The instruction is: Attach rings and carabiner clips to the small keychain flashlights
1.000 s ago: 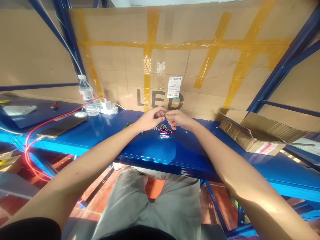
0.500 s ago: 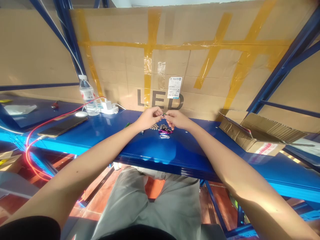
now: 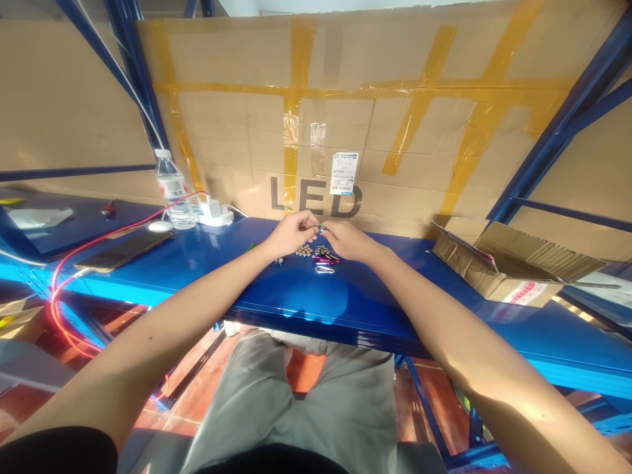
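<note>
My left hand and my right hand meet above the blue table, fingertips nearly touching. Both are closed in a pinch on a small green and shiny piece, too small and covered by fingers to name its kind. Beneath them lie a pile of small brassy metal parts and a darker pile of metal parts. Nearer me are several pink-purple carabiners and a silver carabiner. Beside my left wrist, a small shiny part and a green item show partly.
An open cardboard box stands on the right of the table. On the left are a water bottle, a white charger, a phone and a red cable. A large taped cardboard sheet rises behind.
My right hand has shifted slightly left and turned, its lower fingers now tucked in. The green piece shows a little more between the fingertips. My left hand has hardly moved.
</note>
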`<action>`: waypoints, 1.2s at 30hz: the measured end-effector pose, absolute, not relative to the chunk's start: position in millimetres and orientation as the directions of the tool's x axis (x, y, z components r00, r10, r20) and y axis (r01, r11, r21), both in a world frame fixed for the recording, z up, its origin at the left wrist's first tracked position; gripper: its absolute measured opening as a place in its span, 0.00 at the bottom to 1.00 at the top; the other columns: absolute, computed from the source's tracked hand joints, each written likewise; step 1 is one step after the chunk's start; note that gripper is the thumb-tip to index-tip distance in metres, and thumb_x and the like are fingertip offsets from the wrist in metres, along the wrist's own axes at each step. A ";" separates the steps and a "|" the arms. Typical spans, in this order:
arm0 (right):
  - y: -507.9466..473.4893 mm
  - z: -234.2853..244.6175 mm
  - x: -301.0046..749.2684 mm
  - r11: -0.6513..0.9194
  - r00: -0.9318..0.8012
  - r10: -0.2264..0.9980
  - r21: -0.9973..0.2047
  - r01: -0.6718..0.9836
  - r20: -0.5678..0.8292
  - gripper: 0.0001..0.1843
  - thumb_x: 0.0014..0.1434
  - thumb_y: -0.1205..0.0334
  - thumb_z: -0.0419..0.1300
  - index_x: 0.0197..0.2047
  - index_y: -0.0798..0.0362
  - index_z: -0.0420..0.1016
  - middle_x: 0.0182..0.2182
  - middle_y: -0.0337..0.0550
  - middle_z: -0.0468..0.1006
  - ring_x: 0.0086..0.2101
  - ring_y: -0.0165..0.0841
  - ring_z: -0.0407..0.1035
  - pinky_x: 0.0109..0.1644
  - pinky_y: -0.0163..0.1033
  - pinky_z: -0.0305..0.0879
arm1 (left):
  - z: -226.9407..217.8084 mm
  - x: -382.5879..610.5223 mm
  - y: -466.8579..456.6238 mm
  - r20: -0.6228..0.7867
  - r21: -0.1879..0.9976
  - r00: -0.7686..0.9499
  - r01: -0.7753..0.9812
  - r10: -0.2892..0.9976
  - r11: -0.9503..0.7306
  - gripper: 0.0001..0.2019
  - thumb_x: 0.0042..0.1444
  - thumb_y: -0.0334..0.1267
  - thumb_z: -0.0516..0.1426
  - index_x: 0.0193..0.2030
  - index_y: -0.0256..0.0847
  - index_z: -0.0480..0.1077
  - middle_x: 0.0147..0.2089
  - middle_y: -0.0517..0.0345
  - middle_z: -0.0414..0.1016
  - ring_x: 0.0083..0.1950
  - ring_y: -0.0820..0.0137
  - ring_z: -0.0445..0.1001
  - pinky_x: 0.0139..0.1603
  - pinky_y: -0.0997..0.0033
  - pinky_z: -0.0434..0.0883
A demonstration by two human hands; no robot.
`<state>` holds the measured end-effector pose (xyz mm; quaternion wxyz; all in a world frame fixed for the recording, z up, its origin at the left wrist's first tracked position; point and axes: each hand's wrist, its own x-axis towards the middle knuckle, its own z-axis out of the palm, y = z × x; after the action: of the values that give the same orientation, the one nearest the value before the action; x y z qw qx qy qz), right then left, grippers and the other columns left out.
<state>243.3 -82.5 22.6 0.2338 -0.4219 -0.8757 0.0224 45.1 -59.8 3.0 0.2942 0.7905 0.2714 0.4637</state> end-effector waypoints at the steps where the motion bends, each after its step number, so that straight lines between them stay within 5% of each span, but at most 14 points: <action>1: -83.1 22.5 242.6 0.627 -0.522 0.762 -0.233 0.744 0.384 0.11 0.72 0.67 0.47 0.37 0.53 0.67 0.37 0.52 0.78 0.37 0.39 0.69 0.40 0.40 0.58 | 3.1 45.1 -59.7 0.571 0.722 0.423 0.148 0.704 -0.675 0.01 0.58 0.30 0.60 0.37 0.36 0.71 0.31 0.57 0.77 0.32 0.72 0.77 0.38 0.68 0.75; 13: -85.7 11.9 226.1 0.500 -0.344 0.814 -0.263 0.825 0.468 0.11 0.70 0.67 0.47 0.35 0.52 0.64 0.34 0.54 0.77 0.33 0.41 0.69 0.34 0.41 0.57 | 1.0 49.5 -62.7 0.584 0.693 0.409 0.198 0.701 -0.693 0.05 0.57 0.33 0.63 0.36 0.38 0.70 0.29 0.59 0.76 0.30 0.71 0.78 0.36 0.68 0.76; 20: -85.6 11.4 220.2 0.504 -0.254 0.825 -0.455 0.734 0.504 0.14 0.70 0.67 0.48 0.30 0.50 0.60 0.31 0.48 0.76 0.31 0.37 0.70 0.33 0.39 0.59 | 1.8 48.3 -64.6 0.605 0.669 0.444 0.167 0.661 -0.724 0.04 0.58 0.34 0.61 0.36 0.39 0.69 0.29 0.60 0.75 0.31 0.70 0.78 0.38 0.66 0.77; 26: -77.5 6.2 220.6 0.362 -0.236 0.931 -0.776 0.517 0.277 0.10 0.72 0.60 0.50 0.36 0.50 0.60 0.23 0.36 0.67 0.15 0.31 0.65 0.22 0.37 0.59 | 3.3 46.8 -64.8 0.606 0.658 0.467 0.160 0.644 -0.736 0.03 0.59 0.33 0.59 0.35 0.39 0.68 0.29 0.61 0.75 0.32 0.69 0.79 0.37 0.66 0.77; 36: -69.6 9.9 224.2 0.303 -0.149 0.953 -0.874 0.379 0.265 0.12 0.73 0.51 0.50 0.40 0.48 0.58 0.22 0.32 0.60 0.16 0.28 0.58 0.21 0.37 0.62 | 3.6 44.5 -59.6 0.521 0.732 0.472 0.181 0.711 -0.657 0.09 0.58 0.25 0.57 0.45 0.37 0.69 0.35 0.56 0.79 0.31 0.73 0.78 0.35 0.70 0.77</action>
<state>224.2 -69.6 9.9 0.4324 -0.4886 -0.6815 0.3314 44.5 -59.6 3.6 0.3068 0.8013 0.2784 0.4317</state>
